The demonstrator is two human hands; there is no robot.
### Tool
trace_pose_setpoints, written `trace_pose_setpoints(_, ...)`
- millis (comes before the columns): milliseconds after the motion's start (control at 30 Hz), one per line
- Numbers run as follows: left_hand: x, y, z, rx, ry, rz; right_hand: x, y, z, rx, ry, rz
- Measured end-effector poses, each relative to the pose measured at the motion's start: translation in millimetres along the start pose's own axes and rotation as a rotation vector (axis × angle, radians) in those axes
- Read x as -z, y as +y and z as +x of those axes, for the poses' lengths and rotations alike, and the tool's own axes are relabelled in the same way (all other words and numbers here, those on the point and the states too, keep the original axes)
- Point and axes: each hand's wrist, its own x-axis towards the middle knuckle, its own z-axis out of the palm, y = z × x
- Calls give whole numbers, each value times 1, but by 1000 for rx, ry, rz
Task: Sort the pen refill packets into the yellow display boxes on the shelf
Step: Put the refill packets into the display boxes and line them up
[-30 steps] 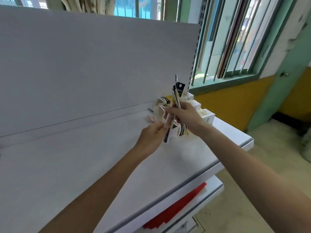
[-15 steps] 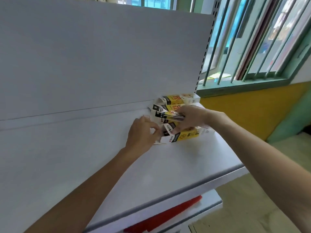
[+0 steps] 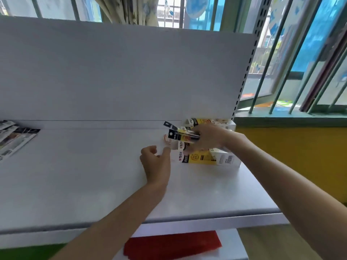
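Over the yellow display boxes (image 3: 204,159), refill packets (image 3: 185,135) are still held by the right hand (image 3: 211,140); the left hand (image 3: 156,165), fingers (image 3: 166,150) loosely curled and empty, has been drawn back.

Barcode (image 3: 228,159) on the nearest yellow display box (image 3: 203,158); all other print too blurred to read.

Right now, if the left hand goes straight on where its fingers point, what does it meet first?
Likely the left end of the front yellow display box, ahead of the left hand. The refill packets in the right hand sit above that line; depth is unclear.
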Motion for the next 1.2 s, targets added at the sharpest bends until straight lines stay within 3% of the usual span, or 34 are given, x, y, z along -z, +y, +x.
trace_pose_setpoints(167, -9, -10, -20, 118, -84, 8, -14, 12, 6, 8, 35, -173)
trace_pose_setpoints(267, -9, -6, -23, 145, -238, 90, -18, 13, 8, -93, 6, -31)
trace_pose_setpoints(367, -15, -1, -23, 122, -331, 142, -12, 7, 5, -109, 151, 165)
trace_pose_setpoints(433, -26, 7, -22, 28, -348, 98, 0, -3, 0, -29, 190, 404)
trace_pose_setpoints(533, -39, 23, -12, -151, -298, 35, 20, -19, -17, 81, 86, 838)
trace_pose_setpoints(600, -36, 34, -2, -233, -313, 70, 35, -18, -26, 96, 188, 971)
trace_pose_setpoints(667, -28, 41, 10, -310, -404, 173, 52, -6, -32, 50, 408, 1093)
trace_pose_setpoints(733, -22, 44, 21, -323, -521, 273, 72, 3, -38, 74, 508, 1308)
trace_pose_setpoints(833, -19, 47, 28, -275, -696, 353, 95, 2, -48, 238, 449, 1662)
trace_pose_setpoints(933, -21, 46, 27, -264, -811, 354, 103, -11, -49, 410, 428, 1867)
trace_pose_setpoints(1033, -22, 47, 25, -275, -844, 378, 93, -20, -38, 443, 531, 1854)
trace_pose_setpoints(1200, -18, 48, 24, -205, -859, 293, 78, -19, -27, 468, 692, 1547)
